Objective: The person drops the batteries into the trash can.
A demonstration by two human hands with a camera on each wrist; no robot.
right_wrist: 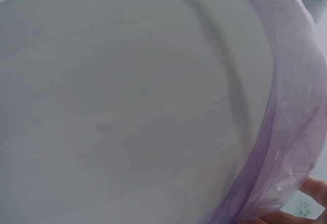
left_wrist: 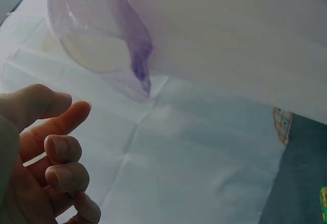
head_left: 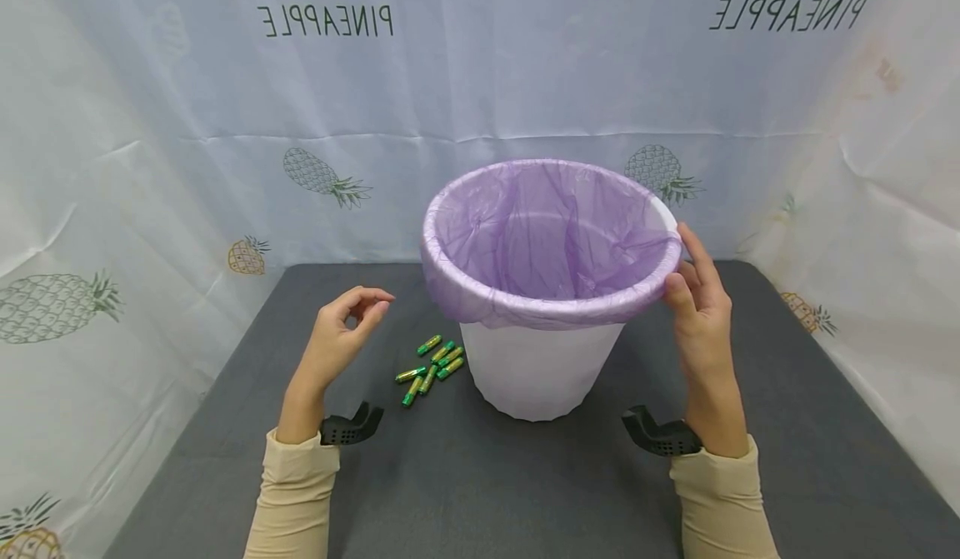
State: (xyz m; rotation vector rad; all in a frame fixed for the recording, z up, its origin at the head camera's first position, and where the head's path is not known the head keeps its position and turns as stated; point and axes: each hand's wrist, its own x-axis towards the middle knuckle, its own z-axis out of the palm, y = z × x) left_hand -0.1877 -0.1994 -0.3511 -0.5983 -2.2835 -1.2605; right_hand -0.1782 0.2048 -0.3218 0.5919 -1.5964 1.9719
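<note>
A white trash can (head_left: 540, 367) stands on the dark table with a purple trash bag (head_left: 551, 242) lining it and folded over most of its rim. At the right side of the rim, my right hand (head_left: 705, 309) holds the bag's edge between thumb and fingers. A strip of bare white rim shows just behind those fingertips. My left hand (head_left: 345, 330) hovers left of the can, loosely curled, with nothing in it. In the left wrist view, its fingers (left_wrist: 64, 147) are apart from the hanging fold of bag (left_wrist: 140, 65).
Several small green-and-gold batteries (head_left: 429, 378) lie on the table (head_left: 480, 492) between my left hand and the can. A pineapple-print curtain (head_left: 480, 84) encloses the table at the back and sides. Both wrists carry black mounts (head_left: 352, 427).
</note>
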